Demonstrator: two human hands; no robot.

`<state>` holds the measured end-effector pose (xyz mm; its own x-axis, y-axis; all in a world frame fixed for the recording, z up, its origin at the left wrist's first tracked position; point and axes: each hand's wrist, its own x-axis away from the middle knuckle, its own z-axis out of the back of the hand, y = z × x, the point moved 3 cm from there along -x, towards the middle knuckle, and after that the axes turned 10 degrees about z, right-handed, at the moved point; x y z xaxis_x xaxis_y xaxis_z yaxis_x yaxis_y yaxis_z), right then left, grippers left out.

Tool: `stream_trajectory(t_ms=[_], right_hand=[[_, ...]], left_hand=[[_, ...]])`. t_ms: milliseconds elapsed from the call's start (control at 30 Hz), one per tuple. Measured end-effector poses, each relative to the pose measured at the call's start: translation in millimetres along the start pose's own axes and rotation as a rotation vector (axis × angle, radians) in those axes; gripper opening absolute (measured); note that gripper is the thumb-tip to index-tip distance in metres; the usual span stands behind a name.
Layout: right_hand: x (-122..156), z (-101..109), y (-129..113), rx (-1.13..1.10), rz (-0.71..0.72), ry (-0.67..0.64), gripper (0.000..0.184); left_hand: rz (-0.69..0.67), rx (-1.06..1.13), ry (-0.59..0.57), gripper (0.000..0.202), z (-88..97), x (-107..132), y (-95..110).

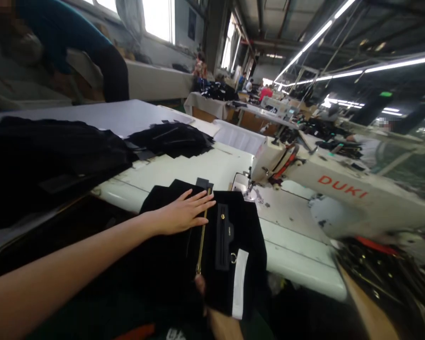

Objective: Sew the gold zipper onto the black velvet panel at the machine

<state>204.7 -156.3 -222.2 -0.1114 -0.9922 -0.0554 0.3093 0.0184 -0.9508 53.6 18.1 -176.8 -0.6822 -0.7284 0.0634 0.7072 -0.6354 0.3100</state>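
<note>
A black fabric bag panel (255, 226) lies over the front edge of the sewing table and hangs toward me. My left hand (182, 215) rests flat on it, fingers spread, the fingertips across a gold-toothed zipper (203, 231). At the zipper's near end, my right hand (200, 284) has its thumb at the gold zipper pull (198, 270); its other fingers are hidden. Right of the zipper sit a dark pocket patch (222, 245) with a small gold pull, a gold D-ring (233, 258) and a white strip (239, 285).
A white sewing machine (326, 182) marked DUKI stands at the right, its needle area just beyond the panel. Black fabric piles (56, 160) lie left. Dark pieces with gold hardware (386, 283) are at lower right. A person (78, 42) bends over at upper left.
</note>
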Motion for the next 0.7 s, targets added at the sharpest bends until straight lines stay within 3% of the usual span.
stream_trajectory(t_ms=[67,167,367,700], right_hand=[[13.9,-1.0,11.1,-0.024,-0.112,-0.006,0.04],[13.7,-9.5,17.6,-0.137,-0.239,0.011,0.048],[1.0,-7.7,15.1,-0.096,-0.128,0.105,0.046],[7.5,-10.6,14.4,-0.209,-0.206,0.039,0.05]], left_hand=[[-0.013,-0.001,0.007,0.058,-3.2,0.1,-2.4],[-0.006,-0.039,0.025,0.058,-2.0,3.1,0.0],[-0.005,-0.085,0.056,0.059,-2.9,4.3,1.9],[-0.015,-0.102,0.106,0.059,-6.2,4.2,1.1]])
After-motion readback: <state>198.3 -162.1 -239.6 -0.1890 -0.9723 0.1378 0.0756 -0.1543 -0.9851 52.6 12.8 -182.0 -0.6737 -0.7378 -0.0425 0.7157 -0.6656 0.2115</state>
